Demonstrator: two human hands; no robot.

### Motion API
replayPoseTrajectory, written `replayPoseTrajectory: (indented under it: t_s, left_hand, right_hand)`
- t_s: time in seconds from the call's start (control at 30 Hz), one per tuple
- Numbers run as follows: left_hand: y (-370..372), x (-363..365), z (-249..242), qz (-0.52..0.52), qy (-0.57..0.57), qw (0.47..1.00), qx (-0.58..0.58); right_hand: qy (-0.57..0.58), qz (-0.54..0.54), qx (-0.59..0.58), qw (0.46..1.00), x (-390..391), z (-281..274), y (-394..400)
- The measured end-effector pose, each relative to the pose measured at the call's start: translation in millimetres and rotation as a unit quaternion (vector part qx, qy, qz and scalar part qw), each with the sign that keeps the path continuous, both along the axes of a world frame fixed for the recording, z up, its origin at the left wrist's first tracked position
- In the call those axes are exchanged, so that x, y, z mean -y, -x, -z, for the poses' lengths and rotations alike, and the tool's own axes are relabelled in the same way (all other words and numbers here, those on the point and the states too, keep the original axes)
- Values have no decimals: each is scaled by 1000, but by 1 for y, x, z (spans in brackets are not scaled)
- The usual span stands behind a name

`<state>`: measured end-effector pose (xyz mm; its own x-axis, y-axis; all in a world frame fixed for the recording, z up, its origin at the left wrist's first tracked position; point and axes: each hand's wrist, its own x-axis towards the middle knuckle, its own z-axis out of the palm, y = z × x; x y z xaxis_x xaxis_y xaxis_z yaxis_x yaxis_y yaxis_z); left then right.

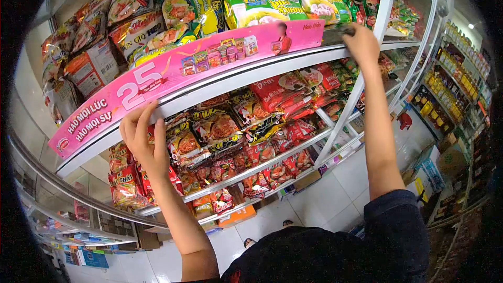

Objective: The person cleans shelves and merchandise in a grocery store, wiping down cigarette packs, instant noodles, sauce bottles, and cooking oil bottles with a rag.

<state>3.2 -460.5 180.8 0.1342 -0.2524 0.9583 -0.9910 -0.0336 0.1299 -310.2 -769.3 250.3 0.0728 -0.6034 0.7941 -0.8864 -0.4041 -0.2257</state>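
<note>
My left hand (144, 135) rests at the white front rail (212, 81) of a shelf, its fingers spread and their tips against the rail. Above it runs a pink promotional strip (173, 81) with a large "25". My right hand (362, 46) is at the strip's right end, by a white upright post. Its fingers are curled around a small dark, blurred item (347, 31) that I cannot make out. Behind the strip lie green and white noodle packs (267, 6) and orange-red noodle packs (137, 31).
Below the rail, a lower shelf holds black noodle packs (215, 128) and red hotpot noodle packs (272, 170). To the right, bottles (443, 86) line another shelf, with cardboard boxes (453, 157) on the floor. White floor tiles (330, 199) show beneath.
</note>
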Motion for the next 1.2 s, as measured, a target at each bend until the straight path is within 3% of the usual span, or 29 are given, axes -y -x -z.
replayPoseTrajectory:
  t_s: [0.07, 0.2, 0.23, 0.33, 0.43, 0.53, 0.7, 0.83, 0.93, 1.0, 1.13, 1.2]
  left_hand:
    - [-2, 2, 3, 4, 8, 1000, -3]
    - [-2, 4, 1, 15, 32, 999, -1]
    - [0, 3, 1, 15, 27, 999, -8]
    - [-2, 2, 2, 10, 11, 1000, -1]
    - [-4, 5, 3, 12, 27, 1000, -1]
    - [-4, 5, 3, 17, 34, 999, -2]
    - [-3, 4, 2, 17, 22, 1000, -2]
    - [-1, 3, 1, 7, 17, 1000, 5]
    - [1, 2, 1, 12, 9, 1000, -3]
    - [0, 0, 1, 19, 6, 1000, -11]
    - [2, -3, 1, 19, -16, 1000, -13]
    - [2, -3, 1, 12, -24, 999, -17]
  right_hand:
    - [70, -60, -24, 995, -25, 11, -17]
    - [-39, -97, -15, 994, -23, -3, -3]
    - [-50, -38, -18, 998, -16, -8, 1]
    - [-52, 2, -42, 998, -5, -12, 2]
    - [-8, -69, -84, 994, -42, -7, -22]
    - [-34, -96, -57, 993, -36, -10, -17]
    - [-67, 40, 0, 997, 1, -7, 8]
    - [44, -72, -59, 995, -38, 5, -17]
    - [-27, -77, 18, 996, -11, 0, -5]
    - [-71, 20, -1, 997, 8, -12, 10]
    - [-62, 42, -41, 996, 12, -9, 6]
    - [-9, -62, -40, 997, -6, -1, -7]
